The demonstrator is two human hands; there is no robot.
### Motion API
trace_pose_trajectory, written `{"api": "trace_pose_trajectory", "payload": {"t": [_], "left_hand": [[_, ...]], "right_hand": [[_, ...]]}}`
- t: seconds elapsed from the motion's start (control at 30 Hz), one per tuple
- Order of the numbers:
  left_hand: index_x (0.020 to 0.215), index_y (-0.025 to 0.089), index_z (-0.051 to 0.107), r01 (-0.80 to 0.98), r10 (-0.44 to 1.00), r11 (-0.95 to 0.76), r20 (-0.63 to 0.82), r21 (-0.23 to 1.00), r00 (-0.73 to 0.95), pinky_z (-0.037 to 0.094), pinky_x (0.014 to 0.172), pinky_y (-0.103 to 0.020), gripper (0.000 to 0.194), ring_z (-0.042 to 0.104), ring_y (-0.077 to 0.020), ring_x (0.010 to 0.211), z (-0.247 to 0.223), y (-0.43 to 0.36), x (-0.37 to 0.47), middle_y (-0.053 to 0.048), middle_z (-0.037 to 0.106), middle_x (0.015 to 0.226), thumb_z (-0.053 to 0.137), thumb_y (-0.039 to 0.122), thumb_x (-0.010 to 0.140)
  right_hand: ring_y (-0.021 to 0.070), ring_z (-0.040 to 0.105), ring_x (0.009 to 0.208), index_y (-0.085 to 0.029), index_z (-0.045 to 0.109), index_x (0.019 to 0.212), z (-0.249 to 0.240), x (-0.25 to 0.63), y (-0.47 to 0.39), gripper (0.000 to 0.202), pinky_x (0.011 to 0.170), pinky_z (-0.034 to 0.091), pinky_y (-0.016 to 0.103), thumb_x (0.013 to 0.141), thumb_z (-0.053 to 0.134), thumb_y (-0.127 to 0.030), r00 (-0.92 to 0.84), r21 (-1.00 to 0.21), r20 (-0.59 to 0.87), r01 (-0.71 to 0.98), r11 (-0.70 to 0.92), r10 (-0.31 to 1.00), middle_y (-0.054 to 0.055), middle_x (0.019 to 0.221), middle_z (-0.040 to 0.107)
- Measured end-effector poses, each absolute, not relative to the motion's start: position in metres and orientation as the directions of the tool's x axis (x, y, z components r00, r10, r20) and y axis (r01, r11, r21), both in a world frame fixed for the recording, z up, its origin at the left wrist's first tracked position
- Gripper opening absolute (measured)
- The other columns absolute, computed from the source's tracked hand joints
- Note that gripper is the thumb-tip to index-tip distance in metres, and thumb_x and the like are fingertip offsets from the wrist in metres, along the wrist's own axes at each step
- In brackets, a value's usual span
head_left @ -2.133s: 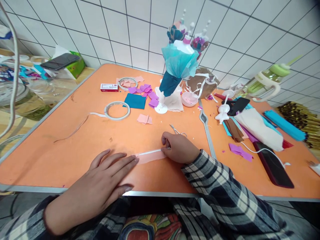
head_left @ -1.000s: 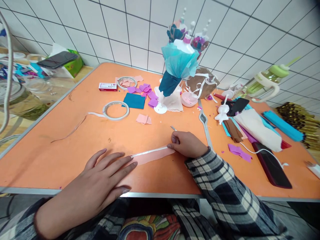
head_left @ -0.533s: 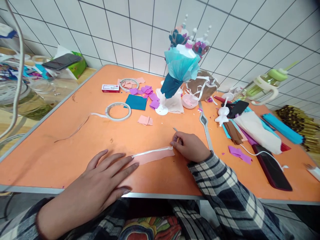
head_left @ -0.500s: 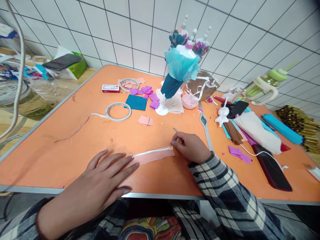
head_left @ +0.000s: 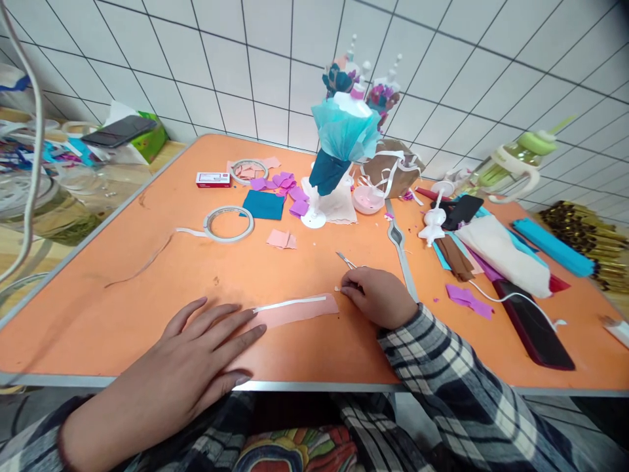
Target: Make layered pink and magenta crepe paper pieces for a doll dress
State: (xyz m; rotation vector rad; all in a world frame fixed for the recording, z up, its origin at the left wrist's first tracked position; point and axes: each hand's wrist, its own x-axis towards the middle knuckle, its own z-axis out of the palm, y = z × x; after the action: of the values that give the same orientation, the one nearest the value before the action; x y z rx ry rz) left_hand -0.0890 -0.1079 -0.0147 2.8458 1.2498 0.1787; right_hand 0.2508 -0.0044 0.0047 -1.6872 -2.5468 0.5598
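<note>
A pale pink paper strip (head_left: 299,313) lies on the orange table (head_left: 147,321), white tape (head_left: 289,303) along its far edge, its left end under the spread left hand (head_left: 206,351). Well apart, the right hand (head_left: 379,296) curls beside scissors (head_left: 345,259) beyond the strip's other end; whether it grips an adjacent white scrap (head_left: 337,289) is unclear. Farther back, a pink bowl (head_left: 368,206) and a green-lidded bottle (head_left: 491,172) have indistinct contents.

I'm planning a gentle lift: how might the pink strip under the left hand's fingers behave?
The pink strip looks thin, so it is probably light and floppy. The white band near its far edge might stiffen that side slightly.
</note>
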Motion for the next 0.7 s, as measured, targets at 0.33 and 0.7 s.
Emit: {"api": "trace_pose_trajectory", "payload": {"t": [0.33, 0.7], "left_hand": [[0.145, 0.033, 0.054, 0.746, 0.748, -0.660, 0.170, 0.086, 0.642, 0.028, 0.112, -0.047, 0.055, 0.056, -0.0298, 0.125, -0.015, -0.111, -0.079, -0.004, 0.066, 0.139, 0.061, 0.051, 0.094], [0.143, 0.033, 0.057, 0.745, 0.749, -0.659, 0.186, 0.101, 0.636, 0.025, 0.115, -0.044, 0.051, 0.055, -0.0271, 0.124, -0.009, -0.114, -0.080, -0.003, 0.069, 0.135, 0.059, 0.050, 0.095]], "right_hand": [[0.0233, 0.061, 0.096, -0.024, 0.072, 0.108, 0.018, 0.218, -0.033, 0.022, 0.075, 0.040, 0.034, 0.097, 0.053, -0.023, -0.468, -0.267, 0.073, 0.842, 0.470, 0.881, 0.007, 0.100, 0.071], [0.0219, 0.064, 0.078, -0.020, 0.066, 0.097, 0.006, 0.128, -0.044, 0.022, 0.059, 0.040, 0.031, 0.100, 0.044, -0.024, -0.735, -0.262, -0.048, 0.663, 0.701, 0.677, 0.006, 0.089, 0.069]]}}
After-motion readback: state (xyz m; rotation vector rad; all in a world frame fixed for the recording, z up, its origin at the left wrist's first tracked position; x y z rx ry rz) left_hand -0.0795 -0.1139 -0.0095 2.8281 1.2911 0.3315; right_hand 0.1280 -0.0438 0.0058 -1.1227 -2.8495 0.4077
